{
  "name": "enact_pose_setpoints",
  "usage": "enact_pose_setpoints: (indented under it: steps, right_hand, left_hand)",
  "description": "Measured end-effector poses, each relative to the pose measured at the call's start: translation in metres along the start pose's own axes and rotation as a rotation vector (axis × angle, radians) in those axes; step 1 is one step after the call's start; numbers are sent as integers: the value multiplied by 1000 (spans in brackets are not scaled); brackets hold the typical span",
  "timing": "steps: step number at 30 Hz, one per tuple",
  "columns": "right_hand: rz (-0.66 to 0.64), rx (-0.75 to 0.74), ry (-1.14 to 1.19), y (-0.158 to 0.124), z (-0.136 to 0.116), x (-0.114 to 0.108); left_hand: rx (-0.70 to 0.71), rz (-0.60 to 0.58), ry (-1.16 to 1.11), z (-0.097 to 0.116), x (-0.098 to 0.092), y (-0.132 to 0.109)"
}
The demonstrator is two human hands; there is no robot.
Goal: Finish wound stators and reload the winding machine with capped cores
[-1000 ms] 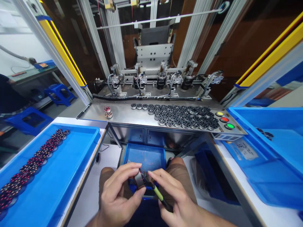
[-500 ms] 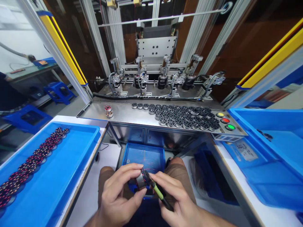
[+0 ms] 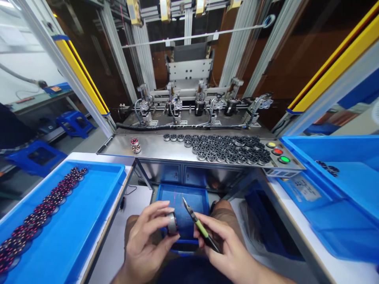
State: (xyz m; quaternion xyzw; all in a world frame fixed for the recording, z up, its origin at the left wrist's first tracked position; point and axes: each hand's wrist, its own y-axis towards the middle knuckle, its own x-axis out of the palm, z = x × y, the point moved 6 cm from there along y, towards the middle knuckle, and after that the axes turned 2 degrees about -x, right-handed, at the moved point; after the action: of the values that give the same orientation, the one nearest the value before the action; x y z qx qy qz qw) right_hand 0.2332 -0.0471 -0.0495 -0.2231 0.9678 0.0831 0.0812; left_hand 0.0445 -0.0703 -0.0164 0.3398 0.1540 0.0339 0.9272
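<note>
My left hand (image 3: 151, 232) pinches a motor stator (image 3: 171, 223) between fingers and thumb. The stator shows a silver outer ring, turned edge-on, with a little red at its right side. In my right hand (image 3: 225, 244) is a pair of cutting pliers (image 3: 203, 230) with green and black handles. Their metal tip points up and to the left, apart from the stator. Both hands are above my lap, over a blue bin (image 3: 192, 193) on the floor. Part of the stator is covered by my fingers.
Dark unwound stators (image 3: 219, 148) crowd the metal shelf (image 3: 154, 148), with two copper-wound stators (image 3: 135, 146) at its left. A blue tray (image 3: 79, 213) at left holds rows of wound stators. Blue bins (image 3: 334, 201) stand right. Machine fixtures (image 3: 199, 104) and lit buttons (image 3: 284, 159) lie ahead.
The cutting pliers have come away from the stator, and a gap now separates them. My left hand has shifted slightly left with the stator. The camera view has tilted up a little.
</note>
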Motion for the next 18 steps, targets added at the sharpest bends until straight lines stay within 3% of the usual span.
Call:
enact_pose_setpoints:
  steps: [4, 11, 18]
  right_hand:
    - [-20, 39, 37, -11, 2, -3]
    - [-134, -19, 302, -37, 1, -2]
    - [-227, 49, 324, -33, -13, 5]
  left_hand:
    - [38, -5, 179, -1, -2, 1]
    - [109, -41, 254, 7, -1, 4]
    - [193, 14, 281, 10, -3, 6]
